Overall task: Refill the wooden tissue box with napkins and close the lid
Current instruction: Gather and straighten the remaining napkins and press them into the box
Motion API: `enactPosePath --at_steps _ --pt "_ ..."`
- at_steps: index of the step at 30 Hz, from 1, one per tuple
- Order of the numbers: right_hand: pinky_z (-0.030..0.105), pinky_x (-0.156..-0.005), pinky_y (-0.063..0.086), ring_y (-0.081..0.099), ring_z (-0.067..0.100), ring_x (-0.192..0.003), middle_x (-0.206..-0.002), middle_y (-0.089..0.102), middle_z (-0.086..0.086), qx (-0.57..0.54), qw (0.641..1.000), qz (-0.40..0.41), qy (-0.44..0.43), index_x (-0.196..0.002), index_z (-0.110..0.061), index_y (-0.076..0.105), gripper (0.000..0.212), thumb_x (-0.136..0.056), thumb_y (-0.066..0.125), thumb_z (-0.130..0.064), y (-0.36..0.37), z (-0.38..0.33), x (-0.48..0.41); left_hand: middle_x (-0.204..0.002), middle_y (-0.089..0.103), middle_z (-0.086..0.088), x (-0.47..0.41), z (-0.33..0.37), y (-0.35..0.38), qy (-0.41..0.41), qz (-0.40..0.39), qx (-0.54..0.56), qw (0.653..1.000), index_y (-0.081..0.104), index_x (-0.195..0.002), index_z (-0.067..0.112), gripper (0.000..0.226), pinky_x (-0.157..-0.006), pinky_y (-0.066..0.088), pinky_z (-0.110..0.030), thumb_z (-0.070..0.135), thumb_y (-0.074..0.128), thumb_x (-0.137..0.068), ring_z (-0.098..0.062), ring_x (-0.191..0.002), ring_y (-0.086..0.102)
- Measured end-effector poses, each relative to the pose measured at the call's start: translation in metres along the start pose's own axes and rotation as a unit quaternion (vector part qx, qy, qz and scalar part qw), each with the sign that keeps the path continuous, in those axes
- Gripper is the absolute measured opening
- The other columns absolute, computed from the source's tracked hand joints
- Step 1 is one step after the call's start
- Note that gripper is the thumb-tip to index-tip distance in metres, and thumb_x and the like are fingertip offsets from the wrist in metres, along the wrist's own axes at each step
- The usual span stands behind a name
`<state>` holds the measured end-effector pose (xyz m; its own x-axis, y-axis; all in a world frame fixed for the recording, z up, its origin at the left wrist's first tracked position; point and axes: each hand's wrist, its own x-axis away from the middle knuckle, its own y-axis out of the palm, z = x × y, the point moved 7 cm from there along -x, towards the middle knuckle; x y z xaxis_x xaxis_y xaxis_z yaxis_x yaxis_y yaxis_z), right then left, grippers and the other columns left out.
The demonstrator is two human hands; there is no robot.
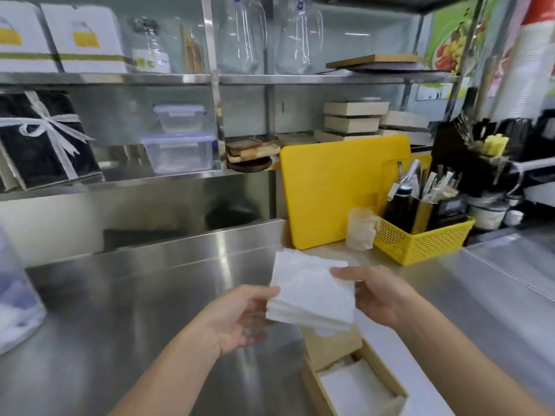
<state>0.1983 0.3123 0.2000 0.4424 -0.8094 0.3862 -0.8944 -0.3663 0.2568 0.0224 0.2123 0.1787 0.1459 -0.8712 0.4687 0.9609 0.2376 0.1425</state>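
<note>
A stack of white napkins (312, 292) is held up over the steel counter between both hands. My left hand (240, 316) grips its left edge, thumb on top. My right hand (378, 292) pinches its right edge. Below the stack stands the wooden tissue box (312, 382), open, with white napkins (354, 385) lying inside. Its wooden lid (330, 345) is tilted up at the box's far end, partly hidden behind the held stack.
A yellow cutting board (330, 193) leans at the back, next to a yellow basket (420, 238) of utensils and a small cup (360, 229). A clear plastic bag (15, 295) sits at the left edge. Shelves with containers run above the steel counter (135, 295).
</note>
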Motion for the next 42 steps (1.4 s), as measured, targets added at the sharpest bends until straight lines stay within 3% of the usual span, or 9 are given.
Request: enactPosePath --at_steps 5,10,13,19,26,30,32,37,42 --pt "0.036 -0.079 0.039 0.056 0.025 -0.086 -0.089 0.063 0.009 0.082 0.996 0.036 0.012 -0.091 -0.008 0.059 0.022 -0.074 0.073 -0.004 -0.049 0.016 -0.001 -0.072 0.068 -0.007 -0.008 -0.03 0.032 -0.021 -0.007 0.007 1.0 0.066 -0.077 0.011 0.006 -0.067 0.048 -0.032 0.014 0.069 -0.074 -0.021 -0.068 0.061" --pt "0.033 -0.066 0.051 0.063 0.028 -0.084 -0.097 0.066 0.017 0.177 0.983 0.039 0.017 -0.1 -0.001 0.06 0.037 -0.068 0.08 -0.005 -0.08 0.034 -0.012 -0.077 0.067 -0.01 -0.015 -0.068 0.053 -0.067 -0.007 -0.004 0.998 0.063 -0.084 0.009 0.015 -0.067 0.05 -0.031 0.007 0.071 -0.072 -0.02 -0.063 0.061" --pt "0.038 -0.075 0.051 0.061 0.031 -0.082 -0.092 0.064 0.016 0.242 0.968 0.062 0.011 -0.085 -0.007 0.06 0.03 -0.065 0.083 -0.007 -0.092 0.044 -0.018 -0.081 0.07 -0.009 -0.018 -0.091 0.059 -0.095 0.001 -0.015 0.995 0.066 -0.091 0.007 0.019 -0.067 0.052 -0.031 0.004 0.071 -0.072 -0.019 -0.07 0.064" --pt "0.022 -0.056 0.04 0.051 0.015 -0.066 -0.074 0.052 0.002 0.339 0.94 0.041 -0.021 -0.086 -0.006 0.06 0.032 -0.066 0.084 -0.01 -0.088 0.058 -0.026 -0.082 0.073 -0.009 -0.02 -0.121 0.062 -0.128 0.026 -0.053 0.99 0.068 -0.084 0.006 0.013 -0.061 0.053 -0.031 0.005 0.073 -0.072 -0.02 -0.075 0.066" --pt "0.022 -0.057 0.036 0.049 0.014 -0.072 -0.075 0.049 -0.006 0.466 0.882 0.023 -0.058 -0.084 -0.012 0.057 0.034 -0.065 0.085 -0.016 -0.082 0.065 -0.036 -0.077 0.071 -0.009 -0.017 -0.13 0.068 -0.112 0.081 -0.098 0.985 0.062 -0.088 0.003 0.023 -0.063 0.059 -0.031 0.003 0.076 -0.069 -0.017 -0.062 0.065" --pt "0.032 -0.085 0.037 0.048 0.016 -0.08 -0.071 0.048 -0.013 0.545 0.831 0.05 -0.099 -0.084 -0.018 0.056 0.033 -0.067 0.083 -0.027 -0.079 0.062 -0.034 -0.091 0.072 -0.012 -0.017 -0.126 0.07 -0.094 0.096 -0.117 0.984 0.062 -0.096 0.001 0.029 -0.066 0.06 -0.033 0.003 0.075 -0.07 -0.021 -0.075 0.067" --pt "0.034 -0.09 0.035 0.046 0.017 -0.081 -0.073 0.05 -0.011 0.556 0.822 0.056 -0.114 -0.086 -0.017 0.056 0.032 -0.07 0.081 -0.028 -0.079 0.062 -0.033 -0.094 0.071 -0.013 -0.017 -0.126 0.071 -0.082 0.107 -0.129 0.982 0.061 -0.096 0.0 0.03 -0.064 0.06 -0.032 0.003 0.075 -0.07 -0.023 -0.082 0.067" --pt "0.028 -0.079 0.029 0.045 0.02 -0.079 -0.08 0.055 -0.002 0.586 0.794 0.062 -0.15 -0.084 -0.014 0.052 0.029 -0.075 0.076 -0.027 -0.077 0.069 -0.033 -0.093 0.066 -0.011 -0.02 -0.129 0.071 -0.063 0.135 -0.16 0.976 0.052 -0.091 0.01 0.034 -0.06 0.056 -0.03 0.006 0.077 -0.069 -0.019 -0.078 0.065" --pt "0.029 -0.077 0.026 0.042 0.022 -0.078 -0.085 0.056 0.003 0.682 0.711 0.04 -0.166 -0.085 -0.013 0.046 0.026 -0.08 0.069 -0.026 -0.066 0.07 -0.035 -0.091 0.055 0.001 -0.018 -0.122 0.07 -0.042 0.146 -0.241 0.959 0.037 -0.105 0.018 0.058 -0.065 0.045 -0.028 0.019 0.08 -0.066 -0.014 -0.081 0.056"
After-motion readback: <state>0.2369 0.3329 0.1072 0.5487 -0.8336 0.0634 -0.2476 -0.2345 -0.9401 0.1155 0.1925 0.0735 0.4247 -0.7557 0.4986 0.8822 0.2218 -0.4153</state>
